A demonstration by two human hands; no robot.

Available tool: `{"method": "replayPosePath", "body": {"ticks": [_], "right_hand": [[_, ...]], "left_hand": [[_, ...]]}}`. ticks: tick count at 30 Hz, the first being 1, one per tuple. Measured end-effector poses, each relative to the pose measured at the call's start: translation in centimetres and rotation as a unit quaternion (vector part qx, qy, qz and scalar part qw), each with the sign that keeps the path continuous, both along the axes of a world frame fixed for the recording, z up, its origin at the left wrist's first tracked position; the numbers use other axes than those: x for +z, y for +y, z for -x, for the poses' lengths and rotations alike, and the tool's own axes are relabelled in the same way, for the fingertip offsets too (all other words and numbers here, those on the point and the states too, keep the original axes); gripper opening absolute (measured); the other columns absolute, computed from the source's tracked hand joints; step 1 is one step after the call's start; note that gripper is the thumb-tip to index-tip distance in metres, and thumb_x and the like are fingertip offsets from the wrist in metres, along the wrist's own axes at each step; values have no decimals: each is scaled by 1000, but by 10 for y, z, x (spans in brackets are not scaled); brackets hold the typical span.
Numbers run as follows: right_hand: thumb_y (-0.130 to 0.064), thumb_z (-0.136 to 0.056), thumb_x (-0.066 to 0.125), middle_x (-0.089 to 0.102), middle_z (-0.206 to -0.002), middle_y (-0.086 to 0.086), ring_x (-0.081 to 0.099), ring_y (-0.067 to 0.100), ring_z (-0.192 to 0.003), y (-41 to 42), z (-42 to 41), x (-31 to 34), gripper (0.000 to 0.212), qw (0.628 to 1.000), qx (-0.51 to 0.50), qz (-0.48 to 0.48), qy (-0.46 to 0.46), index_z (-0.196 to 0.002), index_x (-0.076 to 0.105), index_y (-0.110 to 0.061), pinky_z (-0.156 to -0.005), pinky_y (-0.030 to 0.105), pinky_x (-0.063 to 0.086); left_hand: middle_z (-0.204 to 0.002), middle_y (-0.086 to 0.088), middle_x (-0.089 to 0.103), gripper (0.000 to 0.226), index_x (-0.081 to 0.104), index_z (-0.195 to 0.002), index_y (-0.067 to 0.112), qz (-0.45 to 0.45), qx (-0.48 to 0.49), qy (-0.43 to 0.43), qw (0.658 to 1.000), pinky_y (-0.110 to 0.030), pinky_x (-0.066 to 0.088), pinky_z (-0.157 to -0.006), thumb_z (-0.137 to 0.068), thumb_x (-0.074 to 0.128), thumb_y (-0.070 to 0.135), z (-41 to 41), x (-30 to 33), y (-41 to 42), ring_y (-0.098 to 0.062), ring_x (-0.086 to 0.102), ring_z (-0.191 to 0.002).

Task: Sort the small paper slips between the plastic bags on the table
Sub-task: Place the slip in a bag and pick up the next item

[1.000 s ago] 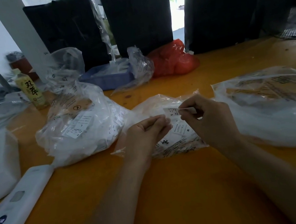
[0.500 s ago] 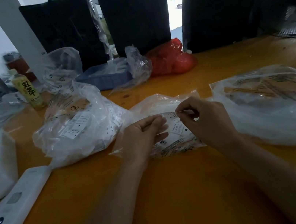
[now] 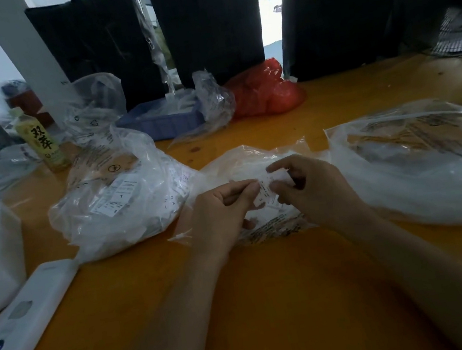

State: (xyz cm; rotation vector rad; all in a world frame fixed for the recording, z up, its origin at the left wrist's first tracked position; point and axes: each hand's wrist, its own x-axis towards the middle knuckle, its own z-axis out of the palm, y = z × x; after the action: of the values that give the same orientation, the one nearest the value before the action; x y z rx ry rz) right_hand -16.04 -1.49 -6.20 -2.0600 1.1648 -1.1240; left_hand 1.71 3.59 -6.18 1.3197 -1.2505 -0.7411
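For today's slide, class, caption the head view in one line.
Both hands, left hand and right hand, pinch paper slips over the middle plastic bag on the orange table.

White printed paper slip (image 3: pixel 268 191) above the middle clear bag (image 3: pixel 251 159), between two fuller bags.

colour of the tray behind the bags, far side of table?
Blue; the tray shows in the head view, partly covered by clear plastic.

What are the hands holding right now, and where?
Both hands, left and right, pinch small paper slips by their edges, above the middle plastic bag.
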Motion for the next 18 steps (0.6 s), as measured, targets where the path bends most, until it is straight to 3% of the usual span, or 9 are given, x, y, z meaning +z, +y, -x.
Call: {"method": "replayPosePath", "body": {"ticks": [4, 9, 13, 16, 18], "right_hand": [[-32, -97, 67, 74, -78, -15, 70, -4, -70, 2, 0, 3, 15, 994, -27, -38, -96, -109, 59, -34, -58, 6, 49], [-29, -99, 65, 74, -78, -16, 69, -2, -68, 5, -5, 4, 5, 994, 5, -51, -92, -102, 63, -31, -51, 8, 47], [-29, -100, 63, 74, -78, -19, 70, -1, -70, 4, -1, 8, 5, 994, 4, -36, -107, -104, 61, -32, -59, 9, 50], [-31, -100, 61, 74, -78, -16, 71, 1, -71, 7, -5, 5, 9, 995, 43, -59, -64, -103, 56, -37, -60, 15, 52], [-32, -100, 62, 74, -78, -16, 70, 1, -71, 8, -8, 1, 10, 995, 44, -62, -62, -107, 55, -35, -59, 13, 51]], "left_hand": [[-79, 14, 80, 6, 78, -92, 43, -17, 11, 39, 999, -15, 52, -47, -92, 79, 37, -2, 0, -3, -4, 70, -53], [-83, 14, 81, 4, 78, -91, 41, -29, 18, 56, 998, -17, 54, -48, -92, 80, 38, -3, -2, -5, -7, 69, -52], [-80, 13, 80, 4, 78, -91, 39, -29, 11, 59, 998, -14, 53, -52, -90, 80, 37, -6, -2, -7, 4, 70, -61], [-89, 22, 80, 4, 79, -89, 42, -31, 3, 46, 998, -5, 52, -65, -88, 83, 39, -6, -4, -6, 9, 73, -86], [-91, 24, 80, 6, 81, -87, 44, -30, -5, 44, 999, -2, 50, -66, -88, 82, 39, -5, -6, -7, 11, 72, -90]]}}
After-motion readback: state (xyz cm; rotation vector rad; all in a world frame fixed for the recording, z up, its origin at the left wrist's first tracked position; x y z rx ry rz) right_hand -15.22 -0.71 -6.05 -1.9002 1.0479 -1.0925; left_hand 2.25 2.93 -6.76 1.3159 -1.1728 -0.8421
